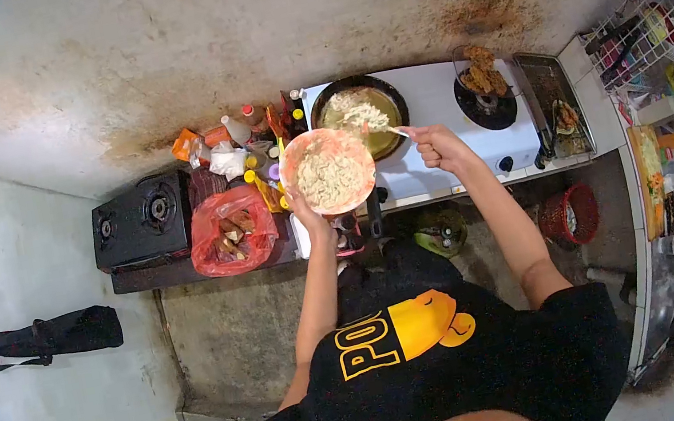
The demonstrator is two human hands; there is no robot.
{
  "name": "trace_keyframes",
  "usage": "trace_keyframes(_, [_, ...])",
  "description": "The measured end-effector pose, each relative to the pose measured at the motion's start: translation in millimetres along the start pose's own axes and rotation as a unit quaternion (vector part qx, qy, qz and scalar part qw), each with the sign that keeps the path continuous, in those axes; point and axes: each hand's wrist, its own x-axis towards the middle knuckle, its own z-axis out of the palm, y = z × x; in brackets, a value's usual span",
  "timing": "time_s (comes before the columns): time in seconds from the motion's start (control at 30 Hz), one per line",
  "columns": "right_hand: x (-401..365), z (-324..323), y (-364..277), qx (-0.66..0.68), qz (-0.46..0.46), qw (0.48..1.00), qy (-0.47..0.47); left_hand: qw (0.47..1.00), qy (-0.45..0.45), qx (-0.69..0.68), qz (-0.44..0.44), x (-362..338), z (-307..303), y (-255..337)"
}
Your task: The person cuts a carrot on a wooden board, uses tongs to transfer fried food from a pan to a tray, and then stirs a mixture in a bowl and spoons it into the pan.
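My left hand [310,218] grips a pinkish-white bowl [287,165] by its left side and underside. Inside it is a pale, lumpy batter mixture [329,174]. The bowl is held tilted just left of the frying pan [399,100] and partly in front of it. Closed around the handle of a spoon [399,131] is my right hand [439,147]. The spoon's head is over the pan, under a clump of the same mixture [368,118]. Yellowish oil [384,146] lies in the pan, and more pale batter shows at its far left.
Fried pieces [483,75] rest on a rack over the right burner. A metal tray [567,143] stands beyond it. To the left are bottles [253,115], a red plastic bag [209,251] with food and a black stove [142,218]. A red basket [587,213] is below the counter.
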Motion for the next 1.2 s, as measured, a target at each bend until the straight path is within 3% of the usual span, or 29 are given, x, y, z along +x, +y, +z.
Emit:
trace_keyframes(0.17, [66.8,-30.1,43.6,-0.101,-0.029,0.986,0.130,0.996,0.053,-0.007,-0.072,-11.4,-41.1,-0.8])
trace_keyframes(0.23, [108.2,-48.4,80.1,-0.289,-0.146,0.917,0.235,0.992,0.081,-0.013,-0.096,-27.1,-42.7,14.5])
trace_keyframes(0.27, [119.6,-51.7,93.4,-0.289,-0.143,0.918,0.232,0.992,0.085,-0.011,-0.096,-31.4,-45.6,17.7])
trace_keyframes(0.33, [123.3,-42.7,105.2,-0.508,-0.278,0.743,0.335,0.993,0.087,-0.025,-0.078,-37.3,-54.8,21.7])
trace_keyframes(0.37, [122.8,-41.0,110.0,-0.508,-0.276,0.745,0.333,0.993,0.080,-0.033,-0.075,-40.2,-59.9,24.2])
trace_keyframes(0.43, [97.6,-16.4,93.2,-0.618,-0.186,0.687,0.334,0.993,0.088,-0.017,-0.075,-45.7,-70.5,29.8])
trace_keyframes(0.53, [91.7,-16.0,90.9,-0.675,-0.145,0.641,0.335,0.990,0.109,-0.048,-0.071,-51.2,-76.1,33.7])
trace_keyframes(0.77, [79.2,-23.4,89.3,-0.617,-0.135,0.692,0.351,0.988,0.137,-0.056,-0.038,-57.3,-85.7,39.8])
trace_keyframes(0.83, [78.3,-23.7,85.8,-0.523,-0.138,0.754,0.372,0.991,0.116,-0.030,-0.054,-58.3,-89.3,41.3])
trace_keyframes(0.93, [76.4,-17.8,72.6,-0.476,-0.125,0.779,0.389,0.990,0.122,-0.043,-0.056,-59.0,-91.1,40.8])
trace_keyframes(1.03, [93.0,-20.4,75.3,-0.540,-0.092,0.746,0.378,0.990,0.107,-0.033,-0.084,-60.5,-91.6,45.1])
trace_keyframes(1.2, [108.4,-34.1,66.8,-0.531,-0.115,0.743,0.391,0.988,0.124,-0.075,-0.049,-63.3,-80.4,48.7])
